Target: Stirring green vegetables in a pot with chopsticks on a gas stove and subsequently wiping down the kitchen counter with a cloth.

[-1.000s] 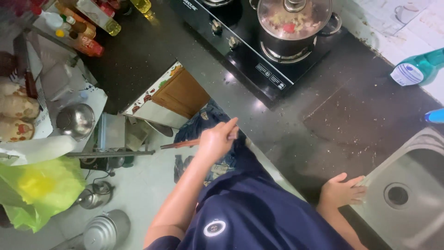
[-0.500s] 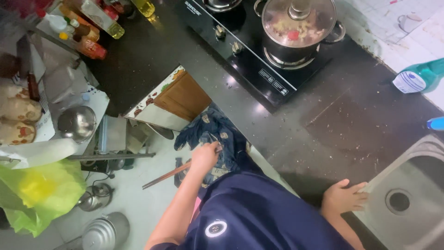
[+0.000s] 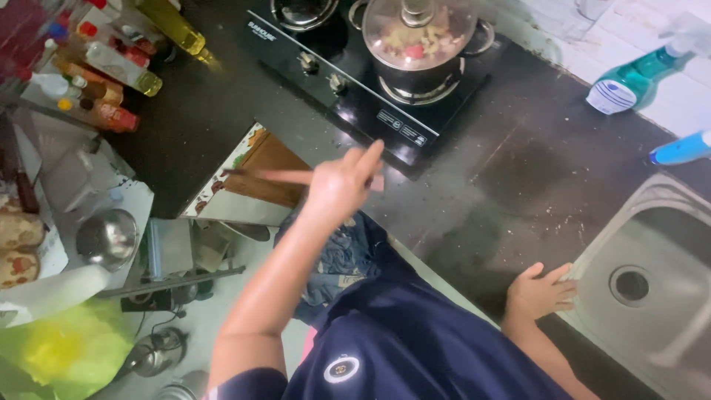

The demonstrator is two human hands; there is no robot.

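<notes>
Wooden chopsticks (image 3: 285,177), pinched in the left hand (image 3: 339,185) just short of the stove (image 3: 370,96), would best be kept level while the right hand (image 3: 541,292), fingers spread, braces on the tabletop (image 3: 518,185) farther off.

Change over the last second. The person's left hand (image 3: 337,189), gripping a pair of long, pale wooden chopsticks (image 3: 285,177), first dipped: half a second ago it hung low beside the crumpled blue patterned cloth (image 3: 344,255), the sticks slanting down to the left. It now stands raised above the front edge of the dark speckled stone counter (image 3: 518,178), just short of the black glass two-burner stove (image 3: 363,96), with the sticks nearly level and motion-blurred. The camera's view has also tilted slightly, so the stove sits higher in the picture.
</notes>
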